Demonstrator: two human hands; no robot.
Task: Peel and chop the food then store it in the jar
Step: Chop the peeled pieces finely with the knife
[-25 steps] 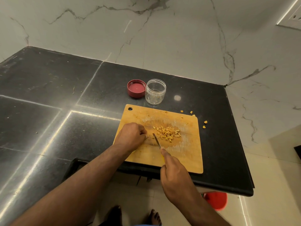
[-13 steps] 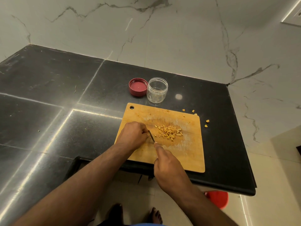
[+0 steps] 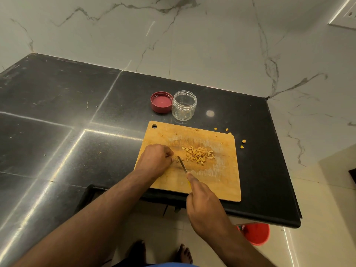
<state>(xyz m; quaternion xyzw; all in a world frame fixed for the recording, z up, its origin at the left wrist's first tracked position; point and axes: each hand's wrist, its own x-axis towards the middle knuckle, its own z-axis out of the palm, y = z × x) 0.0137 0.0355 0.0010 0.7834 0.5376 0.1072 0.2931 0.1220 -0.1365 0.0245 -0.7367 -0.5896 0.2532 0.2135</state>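
— Jar? [image 3: 184, 106]
— Clear plastic, upright, lid off, near the back edge of the counter [image 3: 57, 116], just behind the far edge of the cutting board [image 3: 221, 182]. Almost bare inside; maybe a few small yellow bits at the bottom, too faint to be sure.
— Lid? [image 3: 161, 102]
— Red, lying open side up, touching or just beside the jar on its left.
— Chopped food? [image 3: 199, 155]
— Heaped in a small yellow pile at the middle of the board. A few stray pieces [image 3: 243, 143] on the counter off the board's far right corner, toward the counter's right edge.
— Left hand? [image 3: 155, 159]
— Resting on the board's left part, fingers curled together, fingertips pinching something small right by the blade; too hidden to name.
— Right hand? [image 3: 204, 201]
— Over the board's near edge, fingers wrapped round the handle of a knife [image 3: 182, 164], forefinger stretched along the top. Blade angled away, tip down on the board between the left fingertips and the pile.
— Anything else?
— Red bucket [image 3: 255, 234] on the floor below the counter's front right corner; bare feet under the front edge.
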